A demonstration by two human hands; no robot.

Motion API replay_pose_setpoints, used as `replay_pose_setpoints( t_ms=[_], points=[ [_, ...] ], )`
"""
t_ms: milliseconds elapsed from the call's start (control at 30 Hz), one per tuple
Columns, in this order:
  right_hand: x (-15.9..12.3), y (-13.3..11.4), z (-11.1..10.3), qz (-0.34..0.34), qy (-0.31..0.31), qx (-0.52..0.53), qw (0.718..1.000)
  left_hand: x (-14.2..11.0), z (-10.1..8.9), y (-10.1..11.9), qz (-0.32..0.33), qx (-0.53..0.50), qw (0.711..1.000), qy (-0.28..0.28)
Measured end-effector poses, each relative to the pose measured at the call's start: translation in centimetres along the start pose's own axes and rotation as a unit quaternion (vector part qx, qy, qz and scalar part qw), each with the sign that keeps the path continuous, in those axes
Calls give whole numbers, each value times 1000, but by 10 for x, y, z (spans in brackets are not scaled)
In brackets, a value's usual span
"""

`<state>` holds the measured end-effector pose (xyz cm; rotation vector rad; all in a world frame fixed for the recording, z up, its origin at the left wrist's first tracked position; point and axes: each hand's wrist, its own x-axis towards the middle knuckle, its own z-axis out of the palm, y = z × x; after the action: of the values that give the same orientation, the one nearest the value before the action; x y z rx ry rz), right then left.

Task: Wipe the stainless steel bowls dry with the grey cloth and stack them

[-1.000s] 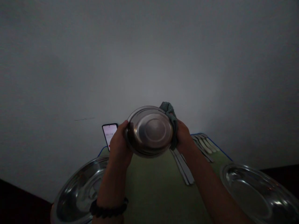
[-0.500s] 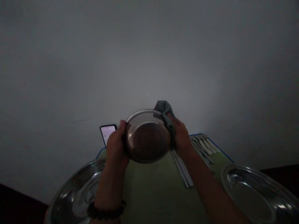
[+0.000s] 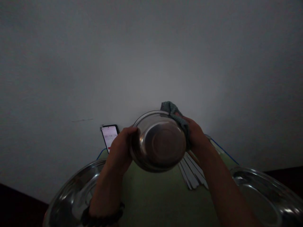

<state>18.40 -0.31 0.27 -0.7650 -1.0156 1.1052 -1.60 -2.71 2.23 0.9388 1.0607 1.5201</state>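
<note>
I hold a small steel bowl (image 3: 159,141) up above the green table (image 3: 156,195), its inside turned towards me. My left hand (image 3: 121,148) grips the bowl's left rim, fingers closed round it. My right hand (image 3: 196,135) is closed on a grey-green cloth (image 3: 174,113) and presses it against the bowl's right rim. The cloth sticks up over the bowl's top right edge. A dark bead bracelet (image 3: 101,217) sits on my left wrist.
A large steel basin (image 3: 68,198) stands at the lower left and another one (image 3: 270,198) at the lower right. Several pieces of cutlery (image 3: 192,173) lie on the table behind my right arm. A lit phone (image 3: 109,136) leans against the pale wall (image 3: 151,56).
The bowl and both hands have shifted a little right and lower. The bowl has tilted, and the cloth has slid further along its right rim.
</note>
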Motion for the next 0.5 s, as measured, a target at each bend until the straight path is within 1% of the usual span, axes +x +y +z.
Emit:
replay_pose_setpoints(
  t_ms=[67,133,167,233,267,300,333,400,433,467,500],
  points=[
    [-4,-4,4,10,-22,-12,1000,-5,2,7,-41,17,999,-20],
    [-9,-4,13,6,-30,12,999,-10,6,12,-35,24,999,2],
    [-11,-2,19,0,-29,26,999,-12,8,13,-13,12,999,28],
    [-15,6,33,-26,7,61,998,-14,14,12,68,-39,992,98],
    [-17,11,41,-37,33,73,996,-13,17,10,111,-66,983,128],
    [-18,17,49,-61,87,107,989,-13,19,7,148,-88,974,147],
    [-20,22,55,-68,113,132,982,-11,21,4,175,-101,966,160],
    [-20,29,62,-65,126,138,980,-7,20,-3,200,-108,956,188],
    [-20,31,62,-60,118,132,982,-5,18,-5,205,-104,952,203],
    [-18,31,59,-58,107,125,985,-4,15,-6,205,-94,953,204],
    [-16,29,54,-58,97,118,987,-3,12,-6,196,-79,958,193]
  ],
)
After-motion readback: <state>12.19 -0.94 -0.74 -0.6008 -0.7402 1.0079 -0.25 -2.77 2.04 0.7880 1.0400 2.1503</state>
